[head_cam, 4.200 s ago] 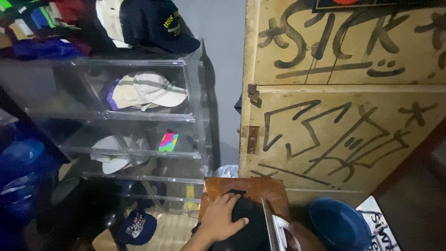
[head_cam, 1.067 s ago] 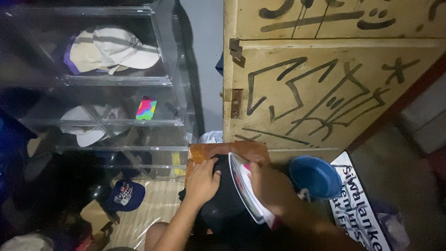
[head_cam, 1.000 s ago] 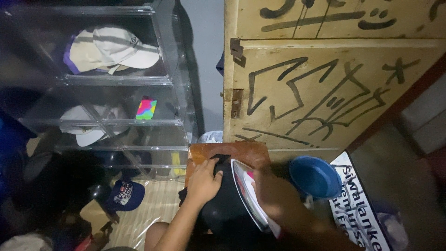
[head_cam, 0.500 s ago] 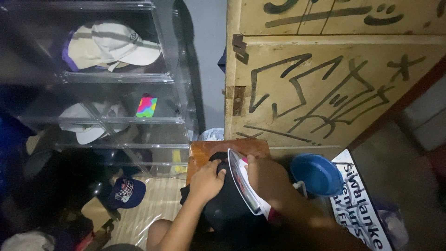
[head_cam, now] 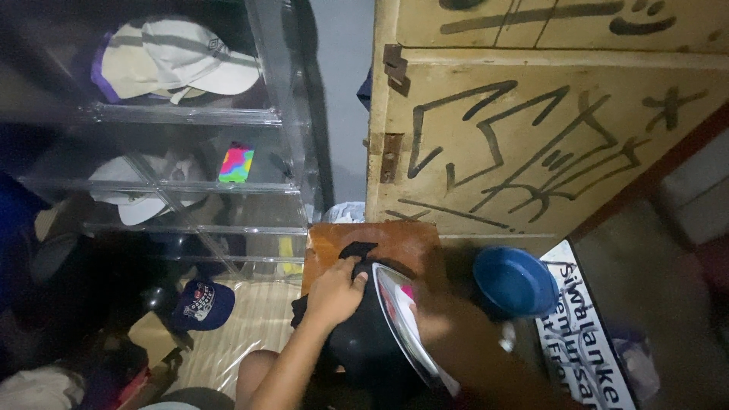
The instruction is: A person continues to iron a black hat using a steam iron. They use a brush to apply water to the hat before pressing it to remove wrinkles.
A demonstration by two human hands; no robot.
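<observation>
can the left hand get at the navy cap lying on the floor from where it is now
Probably yes. The left hand rests on the black cloth on the wooden board, and the navy cap lies in the open to its left with nothing visible between them.

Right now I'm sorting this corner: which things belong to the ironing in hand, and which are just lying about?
In hand: left hand, right hand, iron, black cloth, wooden board.

Lying about: blue bowl, navy cap, white caps, clear shelves, printed sign.
</observation>
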